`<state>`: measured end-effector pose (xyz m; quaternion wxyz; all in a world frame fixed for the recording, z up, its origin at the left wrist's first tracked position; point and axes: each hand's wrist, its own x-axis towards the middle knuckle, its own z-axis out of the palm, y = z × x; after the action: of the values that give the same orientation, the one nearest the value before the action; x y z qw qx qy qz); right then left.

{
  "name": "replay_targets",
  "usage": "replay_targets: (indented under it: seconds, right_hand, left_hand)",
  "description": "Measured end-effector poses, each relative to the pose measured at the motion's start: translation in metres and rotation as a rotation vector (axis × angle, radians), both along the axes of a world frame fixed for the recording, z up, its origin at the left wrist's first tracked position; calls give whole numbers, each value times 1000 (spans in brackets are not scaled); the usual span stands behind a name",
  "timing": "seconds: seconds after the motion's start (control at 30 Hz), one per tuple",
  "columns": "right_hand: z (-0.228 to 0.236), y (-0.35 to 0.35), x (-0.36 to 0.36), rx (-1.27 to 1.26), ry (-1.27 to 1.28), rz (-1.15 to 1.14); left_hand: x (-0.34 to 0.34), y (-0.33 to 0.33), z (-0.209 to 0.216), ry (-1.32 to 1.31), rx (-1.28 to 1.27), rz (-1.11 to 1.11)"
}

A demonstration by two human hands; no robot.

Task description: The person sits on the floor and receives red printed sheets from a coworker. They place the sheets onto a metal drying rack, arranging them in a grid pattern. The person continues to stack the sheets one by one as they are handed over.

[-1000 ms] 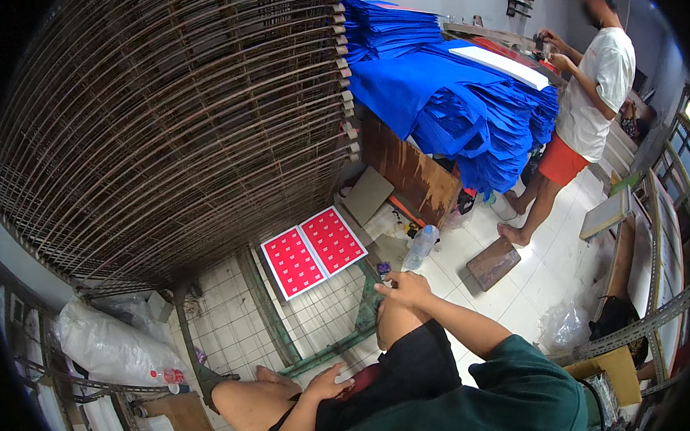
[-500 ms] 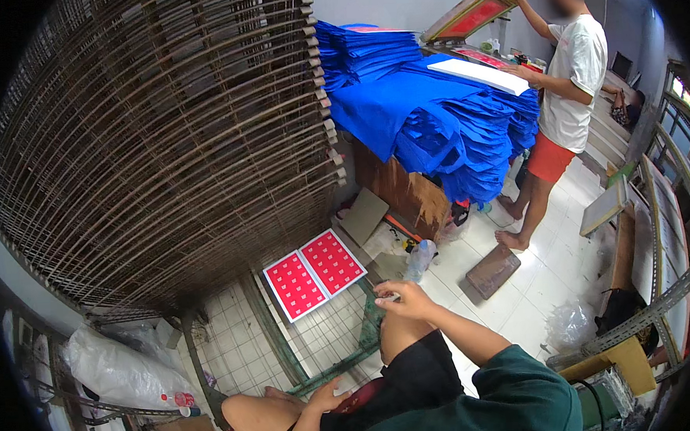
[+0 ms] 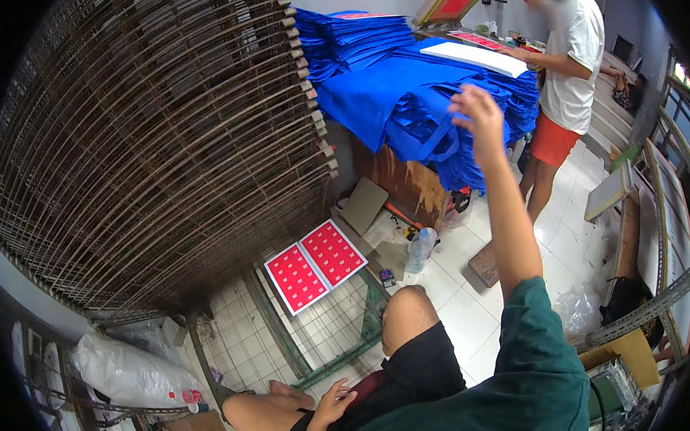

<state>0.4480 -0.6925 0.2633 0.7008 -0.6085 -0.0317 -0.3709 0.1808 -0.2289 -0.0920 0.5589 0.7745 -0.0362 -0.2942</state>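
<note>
I've got the right hand up in front of the blue bags — grip loose, fingers apart. My left hand is by the black shorts, fingers parted too — red printed sheet lies on the green-framed rack.

We list: a dull, dark metal-wire rack; smooth, rectangular red-and-white paper sheets; creased, matt blue cloth bags; a rough, flaking brown wooden panel; a glossy, clear plastic bottle.

Free room above the red sheets, wire racks leftward
</note>
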Motion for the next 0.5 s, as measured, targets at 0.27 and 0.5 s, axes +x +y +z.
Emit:
replay_targets:
  seconds: [0.27, 0.5]
  right_hand:
    - [40, -127, 46, 647, -155, 421]
    - [50, -176, 42, 645, -292, 210]
  left_hand:
    - [9, 23, -52, -47, 296, 31]
    - [8, 15, -52, -19, 378, -73]
